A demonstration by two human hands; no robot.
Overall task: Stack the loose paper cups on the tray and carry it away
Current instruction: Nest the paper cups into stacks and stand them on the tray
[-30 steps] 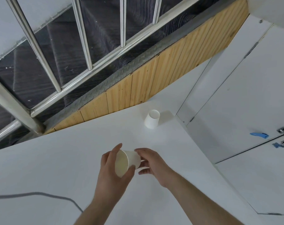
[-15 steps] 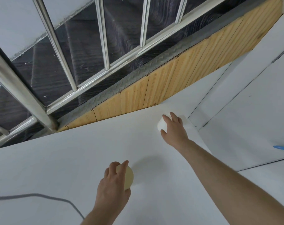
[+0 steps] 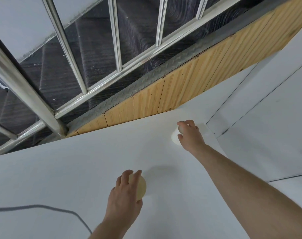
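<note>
Head view: left hand [image 3: 125,192] at six o'clock, fingers curled round a paper cup [image 3: 141,186] above the white desk [image 3: 60,169]. Right hand [image 3: 190,135] at two o'clock near the desk corner, gripping a second cup [image 3: 174,137], seemingly upside down. Grey cable [image 3: 43,207] at eight o'clock.

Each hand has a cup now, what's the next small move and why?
Probably lift the far cup and bring it back to nest with the near cup. The right hand is curled round the far cup at the table's far corner, and the left hand grips the near one. No tray is in view.
</note>
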